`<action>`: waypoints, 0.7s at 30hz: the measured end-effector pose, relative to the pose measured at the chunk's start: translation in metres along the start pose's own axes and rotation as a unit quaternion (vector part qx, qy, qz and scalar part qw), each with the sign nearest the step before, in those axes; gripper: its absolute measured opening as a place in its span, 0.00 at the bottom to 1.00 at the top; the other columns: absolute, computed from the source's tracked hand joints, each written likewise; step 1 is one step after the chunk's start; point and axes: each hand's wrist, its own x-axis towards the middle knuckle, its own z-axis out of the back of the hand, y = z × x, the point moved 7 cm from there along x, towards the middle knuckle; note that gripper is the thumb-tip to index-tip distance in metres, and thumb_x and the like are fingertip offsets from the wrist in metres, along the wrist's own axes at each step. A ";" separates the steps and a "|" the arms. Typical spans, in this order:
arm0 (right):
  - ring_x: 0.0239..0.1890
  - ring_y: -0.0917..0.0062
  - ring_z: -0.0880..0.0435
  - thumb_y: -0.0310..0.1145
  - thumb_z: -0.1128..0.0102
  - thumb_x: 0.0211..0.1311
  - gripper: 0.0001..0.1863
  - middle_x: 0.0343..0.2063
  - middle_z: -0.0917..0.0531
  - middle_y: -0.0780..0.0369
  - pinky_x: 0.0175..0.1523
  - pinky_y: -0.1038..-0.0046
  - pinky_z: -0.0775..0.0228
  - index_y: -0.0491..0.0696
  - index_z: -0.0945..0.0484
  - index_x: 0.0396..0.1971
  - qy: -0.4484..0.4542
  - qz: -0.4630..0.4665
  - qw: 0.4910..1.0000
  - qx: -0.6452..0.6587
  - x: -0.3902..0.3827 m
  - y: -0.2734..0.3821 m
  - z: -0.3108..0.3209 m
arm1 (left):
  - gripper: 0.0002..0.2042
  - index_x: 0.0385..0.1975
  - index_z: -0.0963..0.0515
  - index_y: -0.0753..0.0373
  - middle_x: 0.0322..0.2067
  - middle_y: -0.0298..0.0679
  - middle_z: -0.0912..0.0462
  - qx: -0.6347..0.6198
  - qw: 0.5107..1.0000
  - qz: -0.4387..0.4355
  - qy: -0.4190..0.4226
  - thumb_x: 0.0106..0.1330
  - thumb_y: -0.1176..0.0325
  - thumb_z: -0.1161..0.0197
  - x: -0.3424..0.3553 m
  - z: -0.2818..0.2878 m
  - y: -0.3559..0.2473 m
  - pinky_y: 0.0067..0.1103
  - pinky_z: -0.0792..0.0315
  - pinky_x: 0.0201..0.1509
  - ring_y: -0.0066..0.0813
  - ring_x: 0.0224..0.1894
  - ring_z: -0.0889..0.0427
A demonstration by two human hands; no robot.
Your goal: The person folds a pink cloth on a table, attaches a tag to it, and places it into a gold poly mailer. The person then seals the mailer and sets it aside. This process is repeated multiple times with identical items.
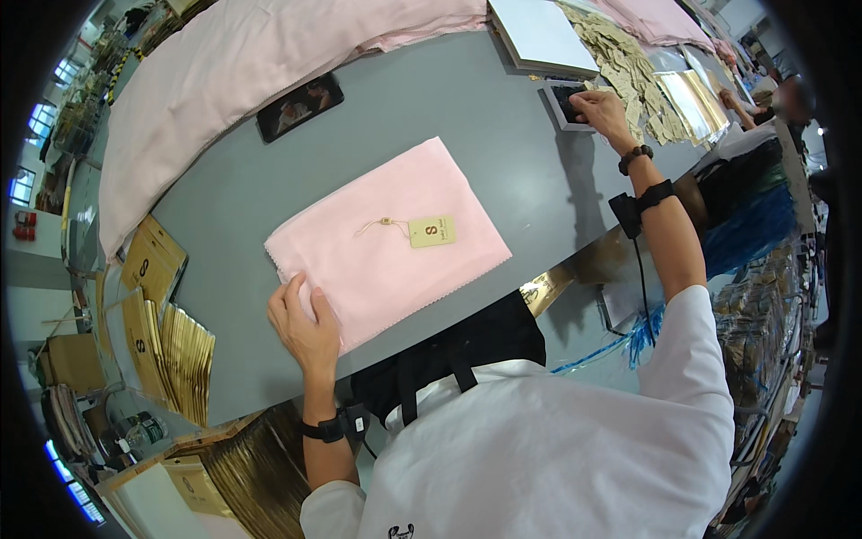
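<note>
A folded pink cloth (386, 305) with zigzag edges lies on the grey table, a pale green tag (433, 232) with a looped string on top of it. My left hand (303, 322) rests on the cloth's lower-left corner, fingers apart. At the upper right, my right hand (602, 115) reaches into a small white-rimmed box (558, 110) with dark contents; its fingers are bent together, and whatever they may hold is too small to make out.
Pink fabric (197, 81) covers the far edge. A phone (299, 106), a white stack (539, 31), loose tags (611, 54) and gold packets (691, 103) lie on the table (215, 269). Gold bags (180, 359) sit at left. Another person's arm (734, 106) shows at the far right.
</note>
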 end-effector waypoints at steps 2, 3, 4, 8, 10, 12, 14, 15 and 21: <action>0.31 0.83 0.10 0.41 0.30 0.68 0.15 0.32 0.09 0.64 0.38 0.81 0.19 0.46 0.09 0.46 -0.001 -0.008 1.000 -0.002 -0.004 0.001 0.002 | 0.16 0.55 0.19 0.62 0.51 0.46 0.24 -0.004 1.000 0.003 0.001 0.69 0.68 0.34 -0.001 0.000 0.002 0.38 0.32 0.63 0.48 0.56 0.26; 0.32 0.84 0.11 0.41 0.30 0.68 0.16 0.33 0.09 0.65 0.38 0.82 0.20 0.45 0.10 0.46 -0.011 -0.006 1.000 0.010 -0.006 0.004 0.003 | 0.16 0.55 0.19 0.62 0.51 0.46 0.24 -0.008 1.000 0.002 0.000 0.69 0.68 0.34 -0.001 0.000 0.002 0.38 0.32 0.62 0.48 0.56 0.26; 0.33 0.85 0.11 0.40 0.31 0.69 0.16 0.34 0.09 0.65 0.38 0.83 0.21 0.44 0.10 0.47 -0.026 -0.010 0.999 0.015 -0.010 0.010 0.005 | 0.16 0.55 0.19 0.62 0.51 0.46 0.24 -0.014 1.000 -0.002 -0.004 0.69 0.68 0.34 -0.001 0.001 0.003 0.37 0.32 0.62 0.47 0.55 0.25; 0.31 0.86 0.14 0.40 0.30 0.67 0.14 0.32 0.09 0.66 0.36 0.82 0.24 0.46 0.09 0.44 -0.029 0.045 0.988 0.141 -0.049 0.056 -0.015 | 0.15 0.54 0.18 0.62 0.51 0.47 0.24 -0.077 0.994 0.038 -0.063 0.68 0.71 0.33 -0.002 0.012 0.009 0.32 0.28 0.57 0.45 0.52 0.23; 0.31 0.88 0.17 0.38 0.30 0.68 0.12 0.31 0.10 0.68 0.34 0.83 0.29 0.45 0.09 0.39 0.029 0.063 0.974 0.217 -0.086 0.086 -0.042 | 0.14 0.52 0.18 0.63 0.51 0.47 0.24 -0.081 0.988 0.067 -0.116 0.68 0.72 0.33 -0.005 0.027 0.008 0.29 0.26 0.54 0.43 0.51 0.22; 0.30 0.90 0.21 0.38 0.29 0.68 0.11 0.31 0.11 0.69 0.33 0.83 0.32 0.47 0.08 0.39 0.092 0.061 0.963 0.244 -0.133 0.116 -0.069 | 0.10 0.46 0.15 0.64 0.46 0.46 0.19 -0.080 0.989 0.037 -0.117 0.67 0.75 0.32 -0.005 0.035 -0.010 0.27 0.24 0.52 0.39 0.48 0.19; 0.30 0.88 0.27 0.33 0.30 0.70 0.09 0.34 0.13 0.68 0.36 0.83 0.35 0.43 0.09 0.39 0.172 0.061 0.938 0.295 -0.186 0.146 -0.094 | 0.08 0.44 0.14 0.65 0.43 0.44 0.17 -0.108 0.992 -0.008 -0.063 0.66 0.77 0.32 -0.006 0.039 -0.036 0.26 0.23 0.51 0.37 0.46 0.17; 0.33 0.88 0.27 0.32 0.32 0.71 0.09 0.37 0.13 0.68 0.38 0.83 0.35 0.42 0.10 0.39 0.214 0.067 0.921 0.319 -0.209 0.161 -0.106 | 0.08 0.42 0.14 0.65 0.39 0.43 0.15 -0.190 0.980 -0.024 -0.051 0.64 0.79 0.30 -0.004 0.035 -0.052 0.24 0.22 0.47 0.36 0.41 0.15; 0.37 0.86 0.24 0.35 0.29 0.70 0.10 0.38 0.14 0.67 0.41 0.81 0.33 0.45 0.09 0.42 0.322 0.030 0.866 0.381 -0.291 0.206 -0.160 | 0.09 0.47 0.16 0.68 0.40 0.38 0.14 -0.453 0.870 0.101 0.166 0.73 0.71 0.32 -0.002 -0.012 -0.099 0.18 0.23 0.46 0.20 0.39 0.17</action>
